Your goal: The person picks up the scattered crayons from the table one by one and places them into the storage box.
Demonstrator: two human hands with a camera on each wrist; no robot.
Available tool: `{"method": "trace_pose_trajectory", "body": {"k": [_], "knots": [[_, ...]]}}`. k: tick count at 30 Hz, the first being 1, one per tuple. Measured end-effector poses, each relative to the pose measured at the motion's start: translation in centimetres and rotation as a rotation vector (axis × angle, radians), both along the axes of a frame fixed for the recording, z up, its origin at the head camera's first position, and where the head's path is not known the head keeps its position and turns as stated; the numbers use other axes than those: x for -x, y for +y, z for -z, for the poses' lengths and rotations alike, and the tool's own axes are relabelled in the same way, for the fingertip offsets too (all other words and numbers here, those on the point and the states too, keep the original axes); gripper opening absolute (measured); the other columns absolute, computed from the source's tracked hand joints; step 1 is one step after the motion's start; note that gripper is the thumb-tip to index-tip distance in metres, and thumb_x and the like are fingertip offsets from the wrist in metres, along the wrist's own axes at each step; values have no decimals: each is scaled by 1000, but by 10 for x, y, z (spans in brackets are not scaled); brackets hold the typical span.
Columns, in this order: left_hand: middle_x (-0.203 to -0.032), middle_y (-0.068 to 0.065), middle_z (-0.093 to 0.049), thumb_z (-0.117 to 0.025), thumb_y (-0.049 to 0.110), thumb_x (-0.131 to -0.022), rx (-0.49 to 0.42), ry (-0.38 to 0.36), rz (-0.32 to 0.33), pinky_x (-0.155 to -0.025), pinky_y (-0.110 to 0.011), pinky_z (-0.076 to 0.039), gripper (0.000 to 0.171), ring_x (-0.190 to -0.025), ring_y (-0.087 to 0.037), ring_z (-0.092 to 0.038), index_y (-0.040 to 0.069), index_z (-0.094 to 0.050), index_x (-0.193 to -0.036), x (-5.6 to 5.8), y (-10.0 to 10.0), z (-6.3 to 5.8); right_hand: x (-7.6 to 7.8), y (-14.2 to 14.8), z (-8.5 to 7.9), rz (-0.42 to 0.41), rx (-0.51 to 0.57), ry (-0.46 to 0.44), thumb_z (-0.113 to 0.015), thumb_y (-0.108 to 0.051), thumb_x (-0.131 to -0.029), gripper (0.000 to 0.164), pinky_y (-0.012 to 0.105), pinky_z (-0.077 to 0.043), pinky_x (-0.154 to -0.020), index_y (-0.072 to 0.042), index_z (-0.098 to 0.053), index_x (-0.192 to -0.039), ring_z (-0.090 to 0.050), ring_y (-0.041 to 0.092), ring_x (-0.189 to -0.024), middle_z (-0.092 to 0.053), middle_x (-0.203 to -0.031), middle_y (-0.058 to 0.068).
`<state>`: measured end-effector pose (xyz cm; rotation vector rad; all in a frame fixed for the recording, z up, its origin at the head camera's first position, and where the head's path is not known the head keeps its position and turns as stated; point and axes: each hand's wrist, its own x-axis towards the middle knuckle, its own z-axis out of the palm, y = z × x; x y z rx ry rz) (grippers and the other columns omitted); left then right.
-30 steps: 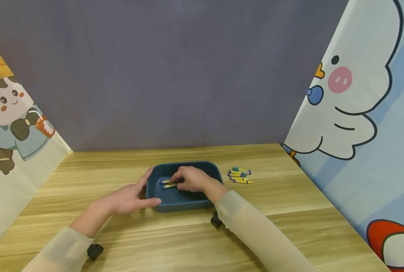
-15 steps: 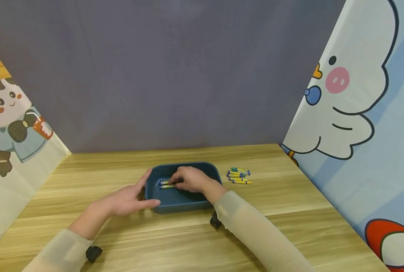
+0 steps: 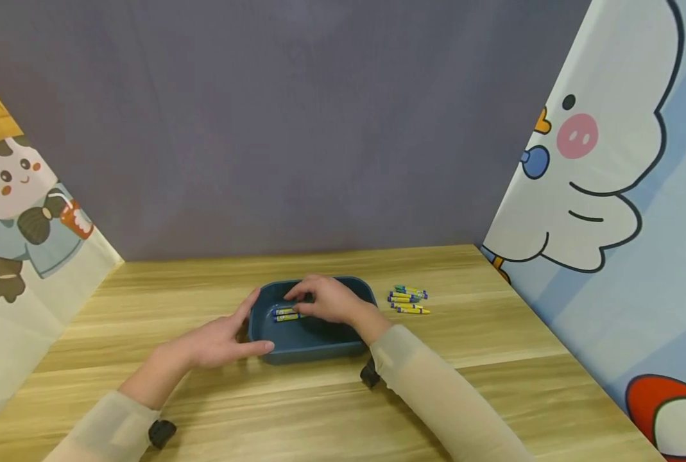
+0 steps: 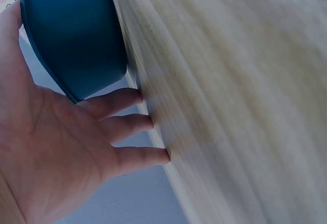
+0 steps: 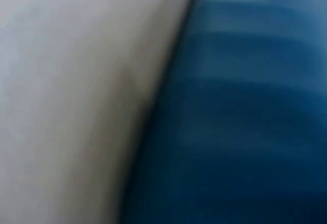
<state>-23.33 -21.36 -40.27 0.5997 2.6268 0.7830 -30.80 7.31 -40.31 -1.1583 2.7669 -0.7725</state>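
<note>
A dark blue rectangular box (image 3: 314,352) sits on the wooden table. Inside it, two yellow crayons (image 3: 287,317) with blue ends lie side by side toward the left. My left hand (image 3: 221,340) is spread around the box's left end, thumb at the near rim. Seen from the left wrist, straight fingers (image 4: 135,156) reach down to the tabletop beside the box wall (image 4: 76,40). Over the crayons my right hand (image 3: 330,300) hovers inside the box, thumb and index finger apart. The right wrist view is blurred and shows only the box's blue wall (image 5: 240,127) and pale surface.
Several more crayons (image 3: 405,297), yellow with blue or green, lie in a loose group on the table right of the box. A grey backdrop (image 3: 302,128) rises behind the table (image 3: 250,410). Cartoon-printed panels (image 3: 602,192) stand at both sides.
The right hand's fingers have let go of a crayon and lifted slightly off it. That crayon has shifted left to lie even with the other. The left hand has stayed put.
</note>
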Motion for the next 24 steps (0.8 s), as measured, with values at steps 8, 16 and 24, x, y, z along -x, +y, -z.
{"method": "trace_pose_trajectory", "body": {"k": [8, 16, 24], "knots": [[-165, -25, -53, -69, 67, -101, -30, 22, 1, -116, -63, -48, 121, -139, -40, -64, 21, 14, -177, 1, -2, 5, -7, 47, -30, 59, 207, -16, -77, -22, -106, 29, 26, -52, -67, -13, -79, -133, -57, 8, -73, -75, -118, 6], [-163, -33, -51, -68, 70, -101, -11, 24, -4, -118, -63, -47, 122, -142, -44, -61, 24, 17, -176, 1, -2, 4, -11, 148, -31, 227, 260, -87, -73, -24, -108, 26, 29, -49, -58, -16, -79, -132, -57, 13, -67, -75, -118, 8], [-165, -38, -45, -67, 70, -101, -3, 20, -1, -120, -65, -44, 122, -146, -50, -56, 24, 17, -176, -1, -1, 2, -13, 224, -2, 292, 64, -185, -75, -20, -105, 26, 30, -52, -68, -14, -81, -130, -59, 13, -78, -76, -123, 8]]}}
